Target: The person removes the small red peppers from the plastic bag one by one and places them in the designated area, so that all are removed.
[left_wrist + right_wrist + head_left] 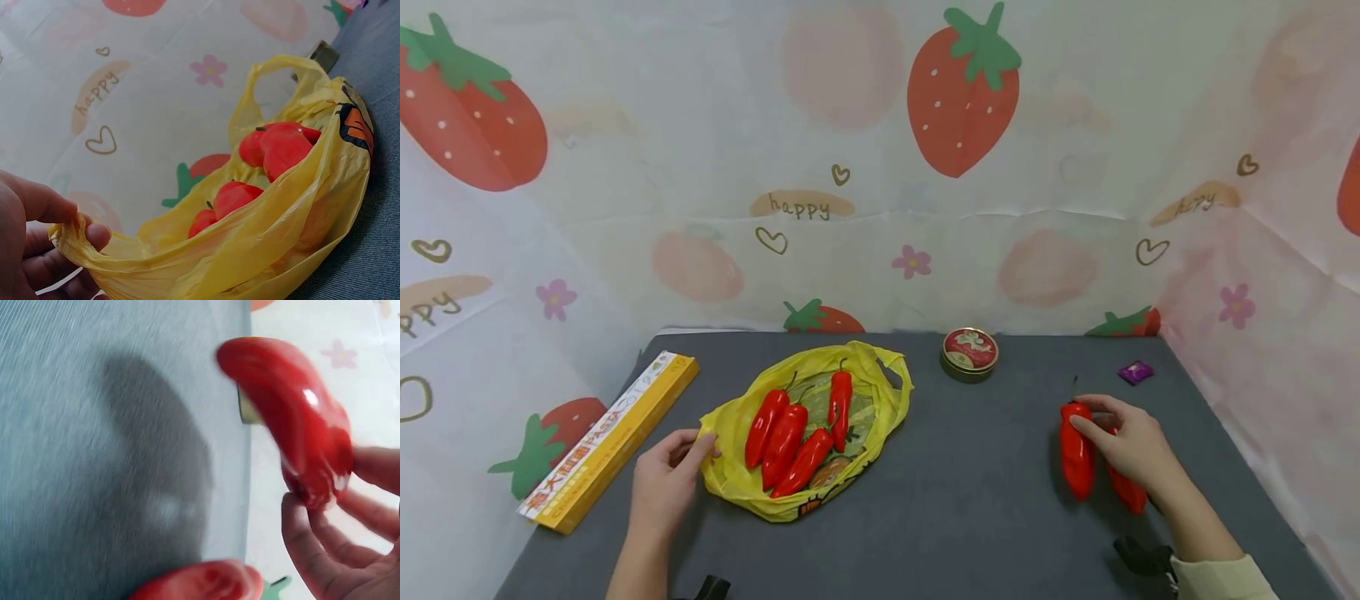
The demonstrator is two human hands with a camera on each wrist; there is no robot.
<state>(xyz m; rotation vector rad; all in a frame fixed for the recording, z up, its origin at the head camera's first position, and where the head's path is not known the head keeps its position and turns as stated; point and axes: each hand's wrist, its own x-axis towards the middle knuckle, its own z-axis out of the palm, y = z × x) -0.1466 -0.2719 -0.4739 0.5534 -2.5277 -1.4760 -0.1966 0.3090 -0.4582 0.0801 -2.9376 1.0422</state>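
My left hand [662, 479] pinches the left rim of a yellow plastic bag [726, 467] between thumb and fingers. Spread wide on the table, the bag holds several glossy red chili peppers [784, 446] with thin dark stems. In the left wrist view, the pinched edge of the bag [187, 275] is pulled up toward the hand. At the right, my right hand [1127, 442] grips another red pepper [1077, 454] near its stem end, tip downward. The right wrist view shows this pepper [300, 412] above its shadow. A further red pepper [1127, 492] lies below the right hand, partly hidden by it.
A long yellow and white box [613, 442] lies slantwise at the table's left edge. A round red-lidded tin [970, 354] stands at the back, and a small purple packet [1136, 372] lies back right. Strawberry-printed cloth [865, 183] surrounds the grey table [970, 500].
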